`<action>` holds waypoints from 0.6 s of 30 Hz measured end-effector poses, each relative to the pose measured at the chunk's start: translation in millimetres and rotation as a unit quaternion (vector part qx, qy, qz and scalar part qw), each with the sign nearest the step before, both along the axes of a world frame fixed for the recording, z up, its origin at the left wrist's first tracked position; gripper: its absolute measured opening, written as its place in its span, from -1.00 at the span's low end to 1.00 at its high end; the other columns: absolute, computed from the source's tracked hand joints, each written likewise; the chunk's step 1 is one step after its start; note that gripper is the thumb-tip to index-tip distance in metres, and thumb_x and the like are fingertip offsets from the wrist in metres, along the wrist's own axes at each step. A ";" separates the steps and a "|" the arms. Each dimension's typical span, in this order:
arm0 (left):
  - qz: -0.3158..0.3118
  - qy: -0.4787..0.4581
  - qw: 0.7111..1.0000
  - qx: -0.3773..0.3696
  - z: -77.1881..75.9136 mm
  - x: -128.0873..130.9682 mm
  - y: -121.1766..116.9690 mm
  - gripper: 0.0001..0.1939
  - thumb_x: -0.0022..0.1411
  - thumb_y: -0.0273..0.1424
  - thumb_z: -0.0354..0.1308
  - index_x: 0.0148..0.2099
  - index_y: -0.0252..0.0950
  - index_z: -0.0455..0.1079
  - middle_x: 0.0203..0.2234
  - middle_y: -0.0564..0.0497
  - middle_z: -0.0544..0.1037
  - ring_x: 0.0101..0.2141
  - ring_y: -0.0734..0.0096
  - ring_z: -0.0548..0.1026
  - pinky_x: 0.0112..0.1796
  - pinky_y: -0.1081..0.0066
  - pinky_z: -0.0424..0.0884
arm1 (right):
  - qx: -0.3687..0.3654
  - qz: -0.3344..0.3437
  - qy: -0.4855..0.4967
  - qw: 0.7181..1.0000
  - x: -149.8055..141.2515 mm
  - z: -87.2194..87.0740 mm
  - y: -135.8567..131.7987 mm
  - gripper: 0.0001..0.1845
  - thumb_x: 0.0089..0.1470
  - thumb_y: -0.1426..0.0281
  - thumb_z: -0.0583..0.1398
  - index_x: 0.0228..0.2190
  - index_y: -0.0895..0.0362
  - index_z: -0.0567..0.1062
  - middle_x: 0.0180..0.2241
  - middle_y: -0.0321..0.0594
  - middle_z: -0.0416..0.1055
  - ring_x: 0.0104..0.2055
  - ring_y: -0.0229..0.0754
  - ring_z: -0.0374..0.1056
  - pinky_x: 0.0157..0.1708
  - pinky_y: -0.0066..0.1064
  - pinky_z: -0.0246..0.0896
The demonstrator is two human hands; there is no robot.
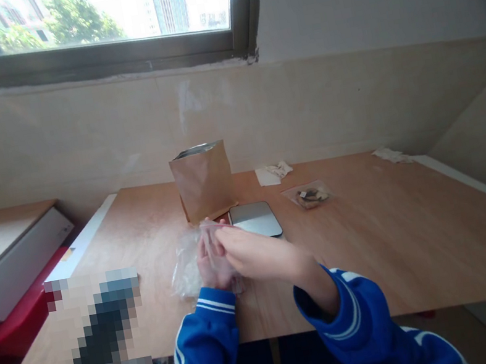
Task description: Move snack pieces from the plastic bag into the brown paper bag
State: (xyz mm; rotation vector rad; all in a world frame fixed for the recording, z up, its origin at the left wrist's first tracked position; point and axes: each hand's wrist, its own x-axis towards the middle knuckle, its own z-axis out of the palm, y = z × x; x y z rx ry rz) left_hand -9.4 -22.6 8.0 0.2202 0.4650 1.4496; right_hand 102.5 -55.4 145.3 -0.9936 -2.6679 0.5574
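Note:
Both my hands meet over a clear plastic bag [186,267] lying on the wooden table [399,242]. My left hand [211,267] grips the bag's upper edge from below. My right hand [256,255] reaches across from the right, and its fingers pinch the same edge of the bag next to my left fingers. Both sleeves are blue with white stripes. Just behind my hands lies a small flat silver scale [256,219], and behind that stands an upright brown paper pouch [203,181] with an open top.
A small clear bag with dark pieces [310,195] lies right of the scale. Crumpled white paper [273,172] sits near the wall, more scraps [391,155] at far right. A blurred-out patch [100,329] covers the table's near left. A grey-and-red case [9,273] lies left.

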 end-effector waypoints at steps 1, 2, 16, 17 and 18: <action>0.004 -0.008 1.000 0.004 1.8 -0.3 -1.7 -0.61 0.28 -0.22 0.02 0.10 -0.18 0.37 -0.04 -0.01 0.52 0.04 0.29 0.44 0.13 0.29 0.28 | 0.012 -0.035 0.006 0.999 0.5 -9.2 3.6 -0.68 0.13 0.63 -0.03 -0.19 0.27 0.46 -0.14 0.10 0.44 -0.03 0.04 0.36 0.04 -0.04 0.21; 0.008 -0.015 1.000 0.009 4.0 -0.4 -3.6 -0.62 0.27 -0.25 0.02 0.10 -0.20 0.38 -0.06 -0.02 0.53 0.04 0.28 0.44 0.13 0.27 0.28 | 0.015 -0.047 0.017 0.999 1.9 -16.9 8.7 -0.63 0.12 0.64 -0.03 -0.11 0.25 0.44 -0.06 0.12 0.41 0.05 0.06 0.32 0.09 -0.01 0.17; -0.067 0.074 0.988 0.121 13.6 6.8 -13.9 -0.23 -0.11 -0.65 0.11 0.20 -0.14 0.29 0.10 -0.08 0.44 0.09 0.10 0.40 0.08 0.11 0.32 | -0.110 -0.054 0.280 0.952 40.9 -25.7 54.1 -0.63 0.13 0.47 0.05 -0.01 0.05 0.35 0.02 -0.18 0.35 0.10 -0.13 0.26 0.12 -0.25 0.19; -0.067 0.083 0.987 0.122 12.1 8.1 -13.6 -0.20 -0.14 -0.69 0.11 0.20 -0.13 0.29 0.10 -0.07 0.44 0.10 0.11 0.38 0.09 0.12 0.31 | -0.109 -0.057 0.275 0.954 42.6 -28.7 55.6 -0.64 0.12 0.46 0.07 -0.03 0.06 0.35 0.01 -0.17 0.35 0.09 -0.11 0.27 0.11 -0.25 0.20; -0.068 0.092 0.986 0.120 10.6 9.2 -13.2 -0.18 -0.15 -0.72 0.12 0.20 -0.12 0.29 0.10 -0.06 0.44 0.12 0.11 0.37 0.10 0.14 0.31 | -0.114 -0.062 0.265 0.955 44.3 -32.1 57.0 -0.68 0.11 0.44 0.09 -0.06 0.09 0.37 -0.02 -0.16 0.37 0.05 -0.10 0.29 0.07 -0.26 0.22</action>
